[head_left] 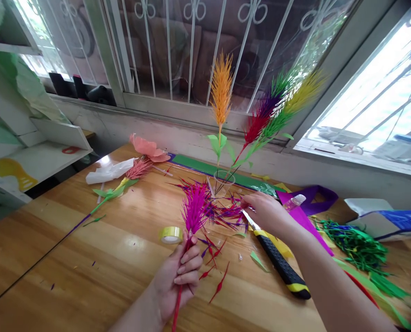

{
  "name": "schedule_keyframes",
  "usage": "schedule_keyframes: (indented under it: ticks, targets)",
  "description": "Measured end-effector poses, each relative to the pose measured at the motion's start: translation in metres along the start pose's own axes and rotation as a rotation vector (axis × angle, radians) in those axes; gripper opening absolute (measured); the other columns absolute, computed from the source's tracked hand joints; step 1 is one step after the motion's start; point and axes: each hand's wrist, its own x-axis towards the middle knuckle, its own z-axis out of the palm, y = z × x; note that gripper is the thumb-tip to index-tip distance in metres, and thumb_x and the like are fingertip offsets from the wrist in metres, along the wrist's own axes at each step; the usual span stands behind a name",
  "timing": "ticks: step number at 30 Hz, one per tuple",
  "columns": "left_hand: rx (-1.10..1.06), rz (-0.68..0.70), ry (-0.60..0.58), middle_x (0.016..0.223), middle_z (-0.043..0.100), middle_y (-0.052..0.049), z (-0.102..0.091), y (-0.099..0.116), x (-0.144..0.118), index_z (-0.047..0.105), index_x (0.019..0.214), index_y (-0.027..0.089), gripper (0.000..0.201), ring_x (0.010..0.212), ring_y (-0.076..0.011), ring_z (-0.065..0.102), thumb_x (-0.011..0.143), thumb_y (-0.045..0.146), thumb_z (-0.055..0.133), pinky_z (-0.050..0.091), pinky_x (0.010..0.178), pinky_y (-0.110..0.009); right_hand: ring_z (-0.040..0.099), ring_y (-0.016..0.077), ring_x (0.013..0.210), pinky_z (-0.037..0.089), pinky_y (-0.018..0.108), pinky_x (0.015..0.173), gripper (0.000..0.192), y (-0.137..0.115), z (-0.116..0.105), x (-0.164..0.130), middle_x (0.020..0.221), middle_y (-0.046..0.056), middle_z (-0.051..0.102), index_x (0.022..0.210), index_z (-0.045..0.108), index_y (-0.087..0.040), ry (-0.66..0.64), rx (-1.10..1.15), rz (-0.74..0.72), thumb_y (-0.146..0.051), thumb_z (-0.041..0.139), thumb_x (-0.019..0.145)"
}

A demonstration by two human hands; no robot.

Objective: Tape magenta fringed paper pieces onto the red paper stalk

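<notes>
My left hand (181, 272) is wrapped round the red stem (178, 304) of an artificial wheat ear (195, 207) with a bushy magenta head, held upright. My right hand (266, 212) is at the right edge of a pile of red and purple pointed strips (222, 210). Its fingers are bent together, and what lies between them is hidden. Just below that hand lies a utility knife (278, 263) with a black and yellow handle, its blade bared. A roll of yellow tape (171, 235) sits left of the wheat ear. Loose red strips (220, 286) lie nearby.
Finished orange (221, 90) and multicoloured ears (264, 110) stand in a clear cup (225, 177) by the window. A long-stemmed pink ear (138, 169) lies at left. Green tinsel (354, 244), purple ribbon (321, 200) and a blue-white box (388, 221) are at right.
</notes>
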Motion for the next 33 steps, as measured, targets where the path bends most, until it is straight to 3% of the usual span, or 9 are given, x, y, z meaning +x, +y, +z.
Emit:
schedule_keyframes:
  ticks: [7, 15, 21, 29, 33]
  targets:
    - [0.087, -0.066, 0.051, 0.052, 0.027, 0.008, -0.004, -0.005, 0.003, 0.051, 0.080, 0.008, 0.013, 0.036, 0.0015, 0.032, 0.080, 0.021, 0.054, 0.018, 0.027, -0.002, 0.055, 0.0160, 0.077, 0.041, 0.028, 0.069, 0.015, -0.017, -0.038, -0.036, 0.081, 0.001, 0.062, 0.077, 0.061, -0.024, -0.022, 0.324, -0.178, -0.018, 0.047, 0.077]
    - [0.261, -0.093, 0.112, 0.051, 0.029, 0.008, -0.006, -0.007, 0.007, 0.053, 0.071, 0.010, 0.020, 0.035, 0.0021, 0.024, 0.077, 0.029, 0.059, 0.016, 0.025, -0.004, 0.053, 0.0138, 0.072, 0.040, 0.025, 0.065, 0.017, -0.068, -0.046, -0.023, 0.070, -0.001, 0.061, 0.070, 0.061, -0.022, 0.000, 0.317, -0.496, -0.010, 0.050, 0.078]
    - [0.250, -0.102, 0.097, 0.051, 0.031, 0.008, -0.006, -0.007, 0.005, 0.056, 0.074, 0.009, 0.021, 0.035, 0.0017, 0.024, 0.078, 0.030, 0.057, 0.017, 0.025, -0.004, 0.053, 0.0147, 0.076, 0.039, 0.025, 0.066, 0.019, -0.081, -0.036, -0.010, 0.073, 0.001, 0.063, 0.066, 0.059, -0.019, -0.043, 0.181, -0.558, -0.004, 0.050, 0.074]
    - [0.294, -0.079, 0.144, 0.049, 0.029, 0.008, -0.005, -0.009, 0.005, 0.055, 0.078, 0.010, 0.024, 0.034, 0.0011, 0.021, 0.080, 0.034, 0.053, 0.015, 0.025, -0.005, 0.052, 0.0152, 0.072, 0.035, 0.025, 0.059, 0.017, -0.087, -0.033, -0.003, 0.070, 0.002, 0.062, 0.065, 0.058, -0.019, -0.003, 0.008, -0.568, -0.004, 0.053, 0.072]
    - [0.243, -0.085, 0.097, 0.051, 0.030, 0.008, -0.008, -0.008, 0.005, 0.053, 0.077, 0.010, 0.021, 0.035, 0.0011, 0.022, 0.082, 0.030, 0.051, 0.016, 0.025, -0.005, 0.052, 0.0156, 0.072, 0.036, 0.025, 0.059, 0.015, -0.091, -0.034, -0.004, 0.070, 0.002, 0.062, 0.065, 0.057, -0.018, -0.004, -0.015, -0.558, -0.006, 0.054, 0.073]
